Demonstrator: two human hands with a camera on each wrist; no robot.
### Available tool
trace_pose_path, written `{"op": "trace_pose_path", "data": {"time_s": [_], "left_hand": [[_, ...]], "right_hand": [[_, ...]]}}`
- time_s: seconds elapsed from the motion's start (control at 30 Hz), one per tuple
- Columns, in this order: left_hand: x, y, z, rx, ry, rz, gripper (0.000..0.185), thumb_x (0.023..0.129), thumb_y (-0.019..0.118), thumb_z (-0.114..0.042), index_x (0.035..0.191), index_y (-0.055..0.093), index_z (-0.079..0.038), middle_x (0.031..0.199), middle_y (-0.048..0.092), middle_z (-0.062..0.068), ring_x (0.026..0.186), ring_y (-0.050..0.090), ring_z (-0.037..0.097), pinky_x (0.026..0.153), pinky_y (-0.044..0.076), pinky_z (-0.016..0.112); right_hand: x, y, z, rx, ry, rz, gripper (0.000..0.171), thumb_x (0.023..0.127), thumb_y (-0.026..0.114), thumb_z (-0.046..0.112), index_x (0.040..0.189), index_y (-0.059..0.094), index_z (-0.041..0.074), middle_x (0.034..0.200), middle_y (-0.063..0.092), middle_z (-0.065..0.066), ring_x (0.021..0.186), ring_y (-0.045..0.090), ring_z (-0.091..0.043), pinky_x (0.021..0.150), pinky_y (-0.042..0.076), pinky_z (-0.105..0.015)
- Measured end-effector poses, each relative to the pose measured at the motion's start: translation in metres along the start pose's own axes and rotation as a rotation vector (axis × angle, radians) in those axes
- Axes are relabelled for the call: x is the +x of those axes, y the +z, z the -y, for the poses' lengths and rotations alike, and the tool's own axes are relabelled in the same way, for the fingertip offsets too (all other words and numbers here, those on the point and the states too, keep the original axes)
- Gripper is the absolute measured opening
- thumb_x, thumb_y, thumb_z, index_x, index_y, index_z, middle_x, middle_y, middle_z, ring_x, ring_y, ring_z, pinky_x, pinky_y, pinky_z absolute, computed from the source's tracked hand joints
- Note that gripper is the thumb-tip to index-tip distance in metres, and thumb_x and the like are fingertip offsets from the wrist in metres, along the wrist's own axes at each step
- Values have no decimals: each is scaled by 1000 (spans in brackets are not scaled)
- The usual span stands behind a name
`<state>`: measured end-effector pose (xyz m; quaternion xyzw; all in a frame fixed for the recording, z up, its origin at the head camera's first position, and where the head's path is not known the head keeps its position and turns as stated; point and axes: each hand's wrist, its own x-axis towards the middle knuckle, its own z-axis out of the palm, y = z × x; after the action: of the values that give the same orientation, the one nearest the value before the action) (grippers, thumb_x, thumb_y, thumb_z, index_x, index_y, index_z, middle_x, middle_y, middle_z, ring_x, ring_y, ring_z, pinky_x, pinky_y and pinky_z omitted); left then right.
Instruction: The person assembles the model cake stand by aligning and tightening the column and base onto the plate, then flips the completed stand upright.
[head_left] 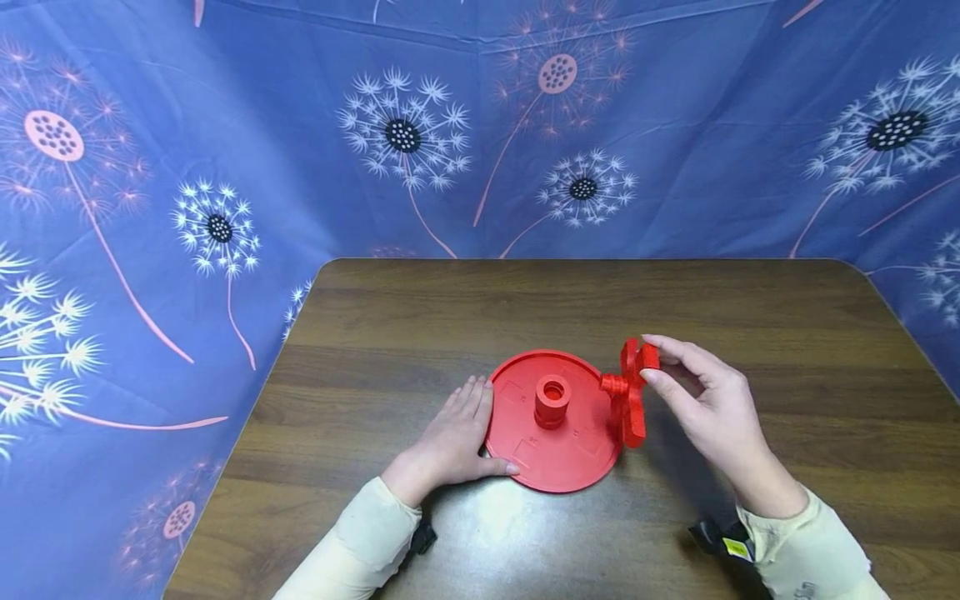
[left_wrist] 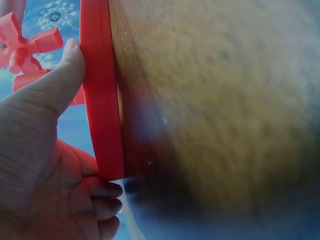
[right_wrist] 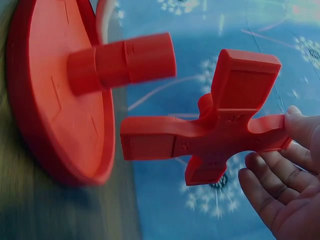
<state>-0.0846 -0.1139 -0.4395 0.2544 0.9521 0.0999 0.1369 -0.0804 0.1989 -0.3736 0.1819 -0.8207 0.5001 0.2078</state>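
Note:
A red round disc [head_left: 572, 460] with a raised hollow hub [head_left: 552, 398] lies flat on the wooden table [head_left: 525, 304]. My left hand [head_left: 472, 429] lies flat beside the disc's left rim [left_wrist: 102, 100], its thumb [left_wrist: 55, 85] pressed against the edge. My right hand [head_left: 649, 360] pinches one arm of a red cross-shaped piece [head_left: 630, 404] at the disc's right edge, lifted off the table. The cross piece [right_wrist: 220, 130] has a short peg pointing left towards the hub [right_wrist: 125, 62], still apart from it. One arm sits between the fingertips [right_wrist: 300, 125] of that hand.
A blue cloth [head_left: 225, 167] printed with dandelions hangs behind and on both sides of the table. Bare wood stretches behind the disc and out to the right. Cream sleeves [head_left: 806, 550] and black wrist straps [head_left: 720, 542] show at the near edge.

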Motion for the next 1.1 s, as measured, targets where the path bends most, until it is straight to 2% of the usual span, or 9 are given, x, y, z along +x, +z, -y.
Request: {"op": "trace_pose_path", "data": {"time_s": [0.17,0.33,0.47,0.57,0.73,0.8,1.1], "left_hand": [[1,1,1,3,-1,0,118,78,63,-72,153,15,5,159,17,22,148,12,34,119,13,42],[1,1,1,6,-6,5,118,78,62,-72,153,15,5,159,17,21,148,12,33,119,13,42],[0,0,1,-13,-13,16,117,78,63,-71,154,14,4,160,15,21,148,11,33,119,13,42],[1,0,1,-1,-10,8,117,78,63,-72,153,15,4,160,16,21,148,12,33,119,14,43],[0,1,2,16,-1,-1,117,78,63,-72,153,16,5,159,17,22,147,13,34,119,15,43],[0,0,2,18,0,-3,117,78,63,-72,153,16,6,159,17,22,147,13,34,119,15,42],[0,0,2,14,6,-6,116,79,62,-71,153,17,5,159,17,21,148,12,34,119,15,43]], "right_hand": [[9,19,4,-3,-86,50,51,75,74,-15,123,66,1,106,69,-7,95,63,-2,84,49,-12],[18,32,9,-73,-140,107,50,77,77,-6,124,67,6,105,69,-2,97,63,-4,86,47,-12],[23,39,15,-171,-216,156,51,76,80,1,124,67,8,107,68,1,95,62,-10,79,46,-13],[27,43,22,-239,-287,194,51,76,81,4,125,66,8,110,67,1,94,61,-13,77,48,-20],[30,49,30,-332,-368,250,50,77,80,10,125,65,7,112,65,-5,100,61,-20,83,53,-39],[31,52,32,-360,-390,261,51,77,81,11,125,65,7,112,65,-6,100,61,-21,83,54,-42],[32,69,33,-391,-490,282,50,81,78,18,126,64,3,108,66,-7,91,61,-24,79,54,-40]]}}
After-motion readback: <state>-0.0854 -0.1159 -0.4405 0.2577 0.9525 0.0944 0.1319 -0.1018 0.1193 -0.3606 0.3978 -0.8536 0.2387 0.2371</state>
